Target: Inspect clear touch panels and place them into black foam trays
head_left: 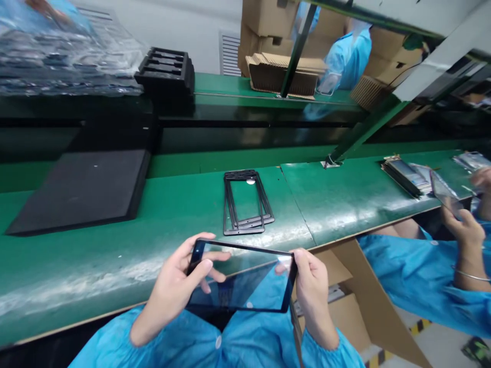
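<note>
In front of my body is a see-through tablet glass panel (245, 278) with a black border, held lengthwise and tilted over the bench's near edge. My left hand (180, 278) grips its left end, thumb on the near face and fingers showing through the glass behind. At the right end, my right hand (312, 283) pinches the border near the upper corner. Just beyond the panel, several thin black rectangular frames (230, 214) lie loosely stacked on the green bench (184, 209). Neither hand touches them.
A large black slab (88, 184) lies at left. Black trays (164, 71) and plastic-wrapped sheets (69, 61) stand on the shelf. An open cardboard box (372, 301) is below right. A co-worker's hand (464, 225) holds another panel near a stack of panels (406, 176).
</note>
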`<state>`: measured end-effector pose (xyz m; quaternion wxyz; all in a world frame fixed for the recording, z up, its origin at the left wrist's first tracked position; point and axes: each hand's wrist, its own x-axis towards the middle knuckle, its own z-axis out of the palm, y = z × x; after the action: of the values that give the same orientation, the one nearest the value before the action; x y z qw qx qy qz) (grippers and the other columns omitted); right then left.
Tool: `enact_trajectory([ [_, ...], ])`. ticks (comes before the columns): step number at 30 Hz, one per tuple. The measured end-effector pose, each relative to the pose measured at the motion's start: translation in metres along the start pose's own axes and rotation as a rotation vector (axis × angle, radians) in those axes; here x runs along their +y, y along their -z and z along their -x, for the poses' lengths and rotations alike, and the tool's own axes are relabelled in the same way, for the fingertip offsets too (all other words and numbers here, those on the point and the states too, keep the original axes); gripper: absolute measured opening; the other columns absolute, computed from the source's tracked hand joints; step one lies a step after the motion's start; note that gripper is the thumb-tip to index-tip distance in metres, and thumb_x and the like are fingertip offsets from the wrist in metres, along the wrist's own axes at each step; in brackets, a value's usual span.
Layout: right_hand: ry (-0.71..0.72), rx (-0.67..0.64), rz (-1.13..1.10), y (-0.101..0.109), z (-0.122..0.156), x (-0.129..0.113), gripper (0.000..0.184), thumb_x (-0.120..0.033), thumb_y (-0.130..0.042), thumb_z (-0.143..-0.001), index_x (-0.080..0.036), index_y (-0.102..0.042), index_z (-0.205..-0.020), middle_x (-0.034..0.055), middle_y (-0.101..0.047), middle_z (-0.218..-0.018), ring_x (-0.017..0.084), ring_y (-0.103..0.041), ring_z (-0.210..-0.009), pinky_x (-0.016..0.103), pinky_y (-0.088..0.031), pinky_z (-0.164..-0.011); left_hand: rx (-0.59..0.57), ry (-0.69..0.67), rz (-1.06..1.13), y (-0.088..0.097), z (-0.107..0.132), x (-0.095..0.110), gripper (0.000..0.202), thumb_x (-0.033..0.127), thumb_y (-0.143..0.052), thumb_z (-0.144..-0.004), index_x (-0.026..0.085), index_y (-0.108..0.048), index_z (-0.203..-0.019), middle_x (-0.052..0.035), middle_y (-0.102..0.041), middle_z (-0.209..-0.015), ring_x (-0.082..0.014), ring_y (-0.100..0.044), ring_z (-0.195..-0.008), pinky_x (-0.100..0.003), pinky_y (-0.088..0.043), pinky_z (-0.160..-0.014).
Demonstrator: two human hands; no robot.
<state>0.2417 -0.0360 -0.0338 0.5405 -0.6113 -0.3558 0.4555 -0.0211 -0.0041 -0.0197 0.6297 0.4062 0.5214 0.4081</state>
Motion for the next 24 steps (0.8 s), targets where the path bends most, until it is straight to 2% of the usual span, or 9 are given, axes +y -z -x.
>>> enact_trajectory([
  [4,-0.007,-0.042,-0.089,0.002,0.005,0.004,0.045,-0.057,-0.074,-0.091,-0.018,-0.076,-0.113,0.0091,-0.084,-0.075,0.025,-0.079,-0.058,0.034,-0.065,-0.060,-0.039,-0.073,-0.094,0.008,-0.005,-0.010,0.054,0.048,-0.065,-0.100,0.021,-0.044,-0.141,-0.0189,-0.079,-0.121,-0.0256,-0.081,-0.074,-0.030,-0.062,-0.054],
  [6,-0.003,-0.037,-0.049,0.000,0.009,0.002,0.041,-0.051,-0.080,-0.088,-0.018,-0.076,-0.113,0.0095,-0.084,-0.078,0.024,-0.080,-0.059,0.032,-0.066,-0.063,-0.002,-0.222,-0.272,0.011,-0.009,-0.009,0.050,0.041,-0.061,-0.103,0.024,-0.044,-0.147,-0.0199,-0.068,-0.143,-0.0286,-0.080,-0.102,-0.038,-0.066,-0.078],
  [7,-0.006,-0.034,-0.030,-0.001,0.011,0.001,0.038,-0.050,-0.081,-0.088,-0.018,-0.076,-0.110,0.0097,-0.084,-0.077,0.024,-0.081,-0.059,0.031,-0.066,-0.062,0.023,-0.338,-0.407,0.012,-0.011,-0.006,0.051,0.037,-0.062,-0.103,0.025,-0.046,-0.149,-0.0186,-0.062,-0.152,-0.0307,-0.074,-0.119,-0.045,-0.062,-0.096],
  [9,-0.009,-0.033,-0.009,-0.003,0.016,-0.001,0.037,-0.051,-0.080,-0.089,-0.018,-0.076,-0.108,0.0103,-0.085,-0.078,0.024,-0.081,-0.059,0.030,-0.066,-0.060,0.015,-0.599,-0.716,0.011,-0.017,0.002,0.049,0.030,-0.067,-0.100,0.026,-0.055,-0.147,-0.0128,-0.060,-0.155,-0.0329,-0.058,-0.141,-0.057,-0.039,-0.122],
  [11,-0.015,-0.041,0.014,-0.004,0.020,-0.001,0.038,-0.051,-0.080,-0.089,-0.019,-0.076,-0.108,0.0107,-0.085,-0.078,0.025,-0.081,-0.061,0.030,-0.067,-0.060,-0.100,-0.781,-0.951,0.009,-0.022,0.013,0.036,0.028,-0.068,-0.099,0.028,-0.068,-0.135,-0.0067,-0.073,-0.139,-0.0312,-0.060,-0.138,-0.062,-0.022,-0.129],
  [13,-0.017,-0.035,0.029,-0.005,0.023,-0.001,0.038,-0.052,-0.079,-0.090,-0.019,-0.076,-0.109,0.0106,-0.085,-0.079,0.026,-0.082,-0.062,0.031,-0.067,-0.062,-0.226,-0.857,-1.026,0.006,-0.027,0.022,0.022,0.026,-0.066,-0.102,0.027,-0.077,-0.120,-0.0017,-0.083,-0.117,-0.0268,-0.070,-0.122,-0.059,-0.023,-0.129],
  [16,-0.015,-0.025,0.039,-0.003,0.025,0.000,0.037,-0.052,-0.079,-0.091,-0.020,-0.076,-0.109,0.0098,-0.085,-0.079,0.025,-0.082,-0.062,0.030,-0.067,-0.063,-0.285,-0.861,-0.985,0.005,-0.031,0.030,0.019,0.025,-0.062,-0.104,0.025,-0.080,-0.111,-0.0003,-0.085,-0.104,-0.0217,-0.077,-0.102,-0.052,-0.038,-0.121],
  [21,-0.038,-0.002,0.007,-0.006,0.025,0.000,0.038,-0.051,-0.080,-0.090,-0.019,-0.077,-0.109,0.0083,-0.084,-0.076,0.023,-0.080,-0.059,0.027,-0.065,-0.059,-0.325,-0.877,-1.010,0.001,-0.026,0.029,0.026,0.021,-0.055,-0.106,0.021,-0.078,-0.116,-0.0048,-0.084,-0.111,-0.0247,-0.078,-0.100,-0.046,-0.051,-0.106],
  [24,-0.012,-0.120,0.009,-0.013,0.023,0.000,0.035,-0.049,-0.079,-0.091,-0.021,-0.079,-0.111,0.0065,-0.084,-0.076,0.021,-0.080,-0.059,0.026,-0.065,-0.061,-0.451,-0.763,-1.022,-0.011,-0.022,0.028,0.034,0.022,-0.051,-0.107,0.023,-0.072,-0.134,-0.0060,-0.082,-0.121,-0.0278,-0.077,-0.106,-0.039,-0.057,-0.088],
])
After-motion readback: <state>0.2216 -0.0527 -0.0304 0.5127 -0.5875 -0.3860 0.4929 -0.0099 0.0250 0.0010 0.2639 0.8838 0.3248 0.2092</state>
